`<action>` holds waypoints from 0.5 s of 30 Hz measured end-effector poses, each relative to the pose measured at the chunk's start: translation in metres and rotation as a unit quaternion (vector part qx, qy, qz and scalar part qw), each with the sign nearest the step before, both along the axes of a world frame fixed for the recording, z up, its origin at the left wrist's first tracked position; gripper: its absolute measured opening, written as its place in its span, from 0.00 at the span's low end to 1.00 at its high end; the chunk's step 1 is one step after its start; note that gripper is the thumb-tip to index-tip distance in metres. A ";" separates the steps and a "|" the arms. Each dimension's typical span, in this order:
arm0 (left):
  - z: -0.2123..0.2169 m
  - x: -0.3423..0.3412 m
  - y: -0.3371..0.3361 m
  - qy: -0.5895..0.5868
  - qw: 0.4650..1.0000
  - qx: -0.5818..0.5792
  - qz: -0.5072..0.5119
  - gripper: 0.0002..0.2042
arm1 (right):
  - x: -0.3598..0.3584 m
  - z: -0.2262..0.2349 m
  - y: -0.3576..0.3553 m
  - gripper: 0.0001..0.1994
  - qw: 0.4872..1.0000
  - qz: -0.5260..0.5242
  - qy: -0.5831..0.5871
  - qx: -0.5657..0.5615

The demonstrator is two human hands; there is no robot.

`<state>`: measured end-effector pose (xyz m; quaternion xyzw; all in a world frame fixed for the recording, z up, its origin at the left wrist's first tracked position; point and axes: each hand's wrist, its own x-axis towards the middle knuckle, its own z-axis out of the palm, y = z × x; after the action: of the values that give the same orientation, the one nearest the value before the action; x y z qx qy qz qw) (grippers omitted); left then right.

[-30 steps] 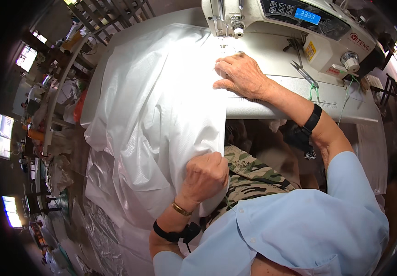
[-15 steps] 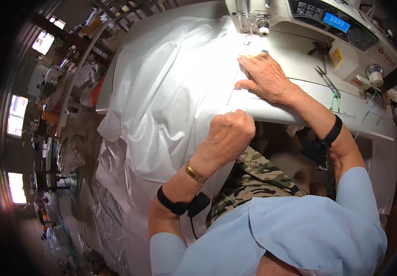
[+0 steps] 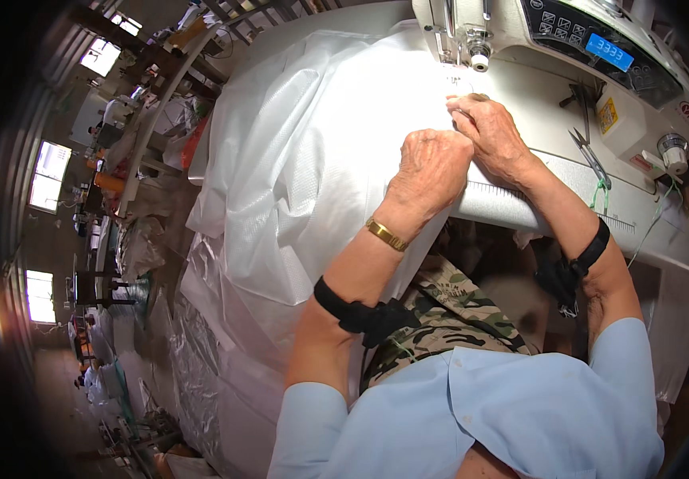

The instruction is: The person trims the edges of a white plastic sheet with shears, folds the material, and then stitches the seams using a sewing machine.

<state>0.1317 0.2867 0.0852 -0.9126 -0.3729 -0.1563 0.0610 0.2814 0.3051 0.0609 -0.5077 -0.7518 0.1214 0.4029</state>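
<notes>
A large white fabric piece [image 3: 304,160] lies over the sewing table and hangs down its left side. My left hand [image 3: 431,166] is fisted on the fabric's near edge, close to the needle. My right hand [image 3: 492,136] presses flat on the fabric just right of it, fingers pointing at the presser foot [image 3: 479,57] of the white sewing machine [image 3: 600,72]. Both wrists wear black bands; the left also carries a gold bracelet.
Scissors [image 3: 590,156] with a green loop lie on the machine bed to the right of my hands. A ruler strip runs along the table's [image 3: 648,215] front edge. More white and clear sheeting is piled on the floor at left, and workshop racks stand beyond.
My left hand has moved up from the hanging fabric at the table's edge to beside my right hand near the needle, bringing fabric with it. The right hand shifted slightly toward the presser foot.
</notes>
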 end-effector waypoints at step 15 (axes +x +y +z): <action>-0.030 0.006 0.009 -0.278 0.948 -0.045 0.149 0.07 | 0.001 -0.003 0.001 0.06 0.992 -0.073 -0.073 0.070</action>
<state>0.1374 0.2962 0.0555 -0.7687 -0.5132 -0.3763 -0.0633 0.2829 0.3058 0.0583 -0.5395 -0.7467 0.0017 0.3891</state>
